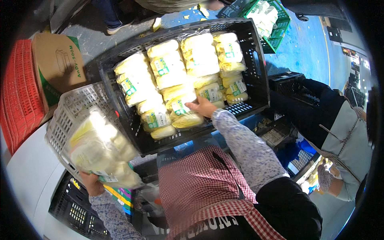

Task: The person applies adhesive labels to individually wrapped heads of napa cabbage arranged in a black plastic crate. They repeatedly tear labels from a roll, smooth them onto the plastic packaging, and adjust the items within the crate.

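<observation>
A black plastic crate (183, 84) stands before me with several clear-wrapped packs of small napa cabbages inside, most of them labelled in green and white. At its near side my right hand (205, 107) grips the right side of one cabbage pack (183, 112), thumb on top and the other fingers partly hidden. To the left, a larger clear bag of cabbages (105, 150) is held at its lower end by my left hand (91, 183). That bag lies over the edge of a pale grey plastic crate (79, 100). Glare washes out parts of the packs.
Red crates (22, 93) and a cardboard box (58, 60) stand at the left. A dark folded crate (78, 207) lies below them. A green crate (274, 39) with white packs sits at the far right. Another person (339, 126) works close on my right; a person's leg (112, 15) shows beyond.
</observation>
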### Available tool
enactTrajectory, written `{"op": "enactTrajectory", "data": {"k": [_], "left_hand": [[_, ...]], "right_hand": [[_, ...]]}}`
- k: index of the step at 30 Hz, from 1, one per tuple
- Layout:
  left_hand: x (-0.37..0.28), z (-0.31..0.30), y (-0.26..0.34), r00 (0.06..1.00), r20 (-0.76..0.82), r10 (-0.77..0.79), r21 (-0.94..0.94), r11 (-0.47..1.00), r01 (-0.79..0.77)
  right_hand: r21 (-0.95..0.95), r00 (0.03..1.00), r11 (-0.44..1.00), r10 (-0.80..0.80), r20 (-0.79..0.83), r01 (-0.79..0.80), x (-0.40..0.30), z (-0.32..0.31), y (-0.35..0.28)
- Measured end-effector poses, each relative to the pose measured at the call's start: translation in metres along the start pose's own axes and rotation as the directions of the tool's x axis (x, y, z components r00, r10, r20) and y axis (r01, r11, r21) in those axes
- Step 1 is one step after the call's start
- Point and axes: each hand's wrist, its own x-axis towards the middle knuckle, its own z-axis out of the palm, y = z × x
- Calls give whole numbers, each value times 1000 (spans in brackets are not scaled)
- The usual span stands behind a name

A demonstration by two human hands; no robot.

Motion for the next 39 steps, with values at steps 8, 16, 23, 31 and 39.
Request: {"op": "enactTrajectory", "data": {"k": [8,16,23,31,39], "left_hand": [[28,160,-43,886,438,-155,-413,840,351],[75,342,-106,841,424,-336,34,934,356],[58,367,-113,962,259,87,448,871,-200],[26,464,-116,965,244,-101,119,990,73],[14,427,-86,915,203,348,518,755,-402]], "right_hand": [[190,965,962,-155,-210,196,-39,-28,10],[131,875,886,-399,-275,445,-45,-67,30],[364,889,832,-295,-350,419,-73,-66,36],[-160,705,973,-230,-671,165,-121,-130,37],[-255,806,965,-196,-558,57,-48,-142,101]]}}
